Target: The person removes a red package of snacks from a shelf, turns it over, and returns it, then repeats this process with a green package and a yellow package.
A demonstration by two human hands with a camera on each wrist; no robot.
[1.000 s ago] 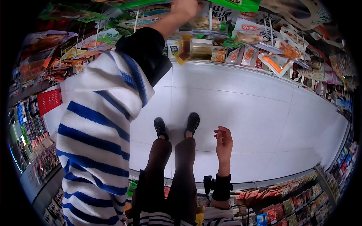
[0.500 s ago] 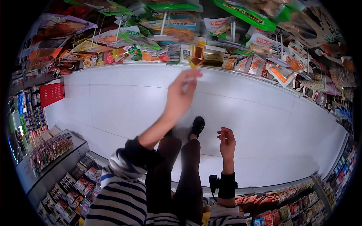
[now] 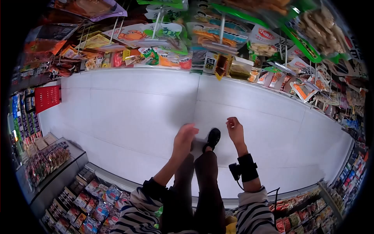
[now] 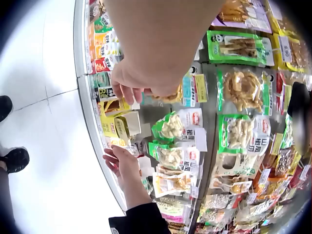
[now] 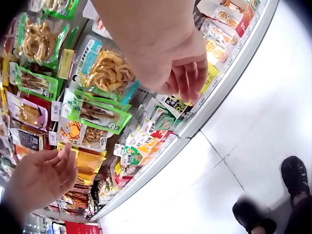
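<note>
My left hand (image 3: 185, 140) hangs over the pale floor in front of my legs, fingers loosely bent and nothing in them. To its right, apart from it, my right hand (image 3: 236, 130) is held out the same way, also holding nothing. Ahead of both stands a shelf of packaged snacks. On its lowest ledge are a yellow box (image 3: 223, 65) and a cream-coloured carton (image 3: 240, 68). Above these hang clear bags of food, one with a crab picture (image 3: 133, 34). In the wrist views each hand overlaps the shelf goods.
Behind me and to the left, another rack holds many small packets (image 3: 92, 206). A shelf end at left carries bundled packets (image 3: 46, 163), with a red sign (image 3: 47, 98) beyond. Pale tiled floor (image 3: 128, 105) runs between the racks. My shoe (image 3: 213, 137) is on it.
My left arm has come down from the hanging bags at the shelf to in front of my legs, its hand empty. My right hand has shifted slightly forward. The head view has shifted too.
</note>
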